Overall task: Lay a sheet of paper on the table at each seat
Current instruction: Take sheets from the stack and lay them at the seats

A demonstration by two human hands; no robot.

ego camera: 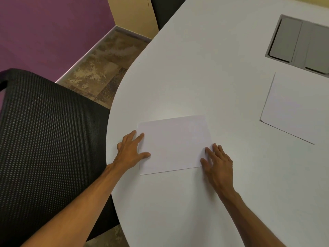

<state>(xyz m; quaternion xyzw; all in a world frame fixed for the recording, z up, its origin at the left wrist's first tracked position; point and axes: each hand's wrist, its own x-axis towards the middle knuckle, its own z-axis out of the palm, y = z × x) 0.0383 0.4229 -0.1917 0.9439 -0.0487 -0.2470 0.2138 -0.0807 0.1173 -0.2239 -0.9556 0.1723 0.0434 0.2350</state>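
Both hands flat, fingers spread — left hand point(130, 150), right hand point(218, 161) — pressing sheet point(173, 144), second sheet point(295, 107) cut off.

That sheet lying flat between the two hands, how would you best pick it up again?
The sheet lies flat on the table, so no edge is open to pinch. Its left edge sits nearest the table rim by the chair. Probably slide it left until that edge overhangs, then pinch it from the chair side.

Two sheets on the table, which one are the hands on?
The near sheet, by the mesh chair: left hand and right hand rest on its side edges. The far-right sheet lies untouched.
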